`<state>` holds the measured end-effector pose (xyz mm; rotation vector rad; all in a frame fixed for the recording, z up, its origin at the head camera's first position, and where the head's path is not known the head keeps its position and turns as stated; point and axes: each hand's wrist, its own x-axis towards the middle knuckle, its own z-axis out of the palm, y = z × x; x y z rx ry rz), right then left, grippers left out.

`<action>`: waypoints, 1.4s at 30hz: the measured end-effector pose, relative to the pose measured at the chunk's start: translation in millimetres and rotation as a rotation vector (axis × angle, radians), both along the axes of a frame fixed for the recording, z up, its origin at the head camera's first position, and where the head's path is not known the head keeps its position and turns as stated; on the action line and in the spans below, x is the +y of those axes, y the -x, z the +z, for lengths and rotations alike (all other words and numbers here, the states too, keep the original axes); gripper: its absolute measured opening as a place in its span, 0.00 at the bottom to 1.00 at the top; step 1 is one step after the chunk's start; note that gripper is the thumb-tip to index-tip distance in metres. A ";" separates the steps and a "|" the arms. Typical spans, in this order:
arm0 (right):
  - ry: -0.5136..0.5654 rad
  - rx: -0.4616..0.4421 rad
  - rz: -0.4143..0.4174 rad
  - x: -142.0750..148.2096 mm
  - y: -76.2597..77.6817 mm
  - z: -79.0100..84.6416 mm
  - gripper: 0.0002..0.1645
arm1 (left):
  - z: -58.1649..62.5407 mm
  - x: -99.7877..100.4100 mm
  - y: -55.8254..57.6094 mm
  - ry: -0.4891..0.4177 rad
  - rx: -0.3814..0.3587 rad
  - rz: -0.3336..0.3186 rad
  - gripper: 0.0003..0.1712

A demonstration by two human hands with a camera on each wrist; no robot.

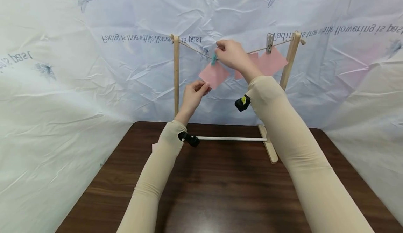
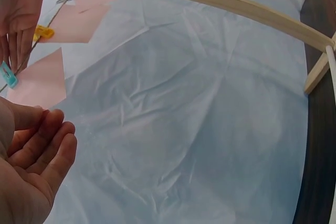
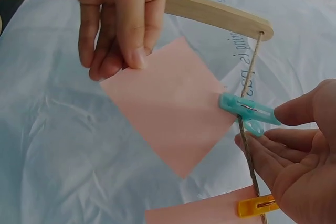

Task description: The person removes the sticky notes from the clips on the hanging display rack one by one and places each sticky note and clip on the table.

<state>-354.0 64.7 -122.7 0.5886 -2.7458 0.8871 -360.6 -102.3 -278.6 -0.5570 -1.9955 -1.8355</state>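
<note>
A square of pink paper (image 3: 170,106) hangs cornerwise from a twine line (image 3: 249,158), with a teal clothespin (image 3: 247,109) on its upper corner. My left hand (image 1: 193,94) pinches the paper near its left corner, thumb in front and fingers behind. At the line, my right hand (image 1: 232,54) has its thumb on one handle of the teal clothespin and its fingers by the other. To the right hangs another pink paper (image 2: 73,23) under a yellow clothespin (image 2: 44,32). Beyond it, a third pink paper (image 1: 274,61) hangs from a grey clothespin (image 1: 269,43).
Wooden posts (image 1: 176,75) hold the twine at both ends. A white rod (image 1: 231,139) runs low between them to a wooden foot (image 1: 269,149) on the dark brown table (image 1: 214,187). Part of a pink piece (image 1: 154,147) shows behind my left sleeve. Printed white sheeting (image 1: 141,72) surrounds the table.
</note>
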 end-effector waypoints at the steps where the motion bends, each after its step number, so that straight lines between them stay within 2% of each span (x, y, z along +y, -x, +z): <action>1: 0.010 -0.011 0.007 1.1 -0.5 0.3 0.32 | -0.1 -0.2 0.0 0.003 0.001 -0.002 0.14; 8: 0.111 -0.030 0.060 6.8 -3.1 -0.3 0.32 | -0.5 -2.2 0.6 -0.004 -0.010 -0.005 0.14; 16: 0.150 -0.047 0.065 5.8 -6.0 -2.0 0.32 | 3.0 -2.9 -1.7 -0.078 -0.051 0.043 0.15; 21: 0.156 -0.046 0.075 6.1 -7.0 -3.4 0.33 | 8.0 -6.6 -1.7 -0.160 -0.035 0.047 0.17; 26: 0.191 -0.056 0.078 10.3 -8.6 -4.2 0.35 | 11.7 -7.1 0.4 -0.153 0.002 0.024 0.14; 31: 0.217 -0.073 0.077 14.7 -10.5 -4.5 0.34 | 13.5 -4.2 0.3 -0.173 -0.002 -0.019 0.11; 37: 0.271 -0.118 0.102 15.3 -10.2 -4.9 0.33 | 16.2 -3.3 0.3 -0.214 -0.010 -0.023 0.12; 42: 0.273 -0.114 0.121 14.5 -9.0 -5.1 0.32 | 17.4 -4.4 -1.7 -0.215 -0.003 -0.026 0.12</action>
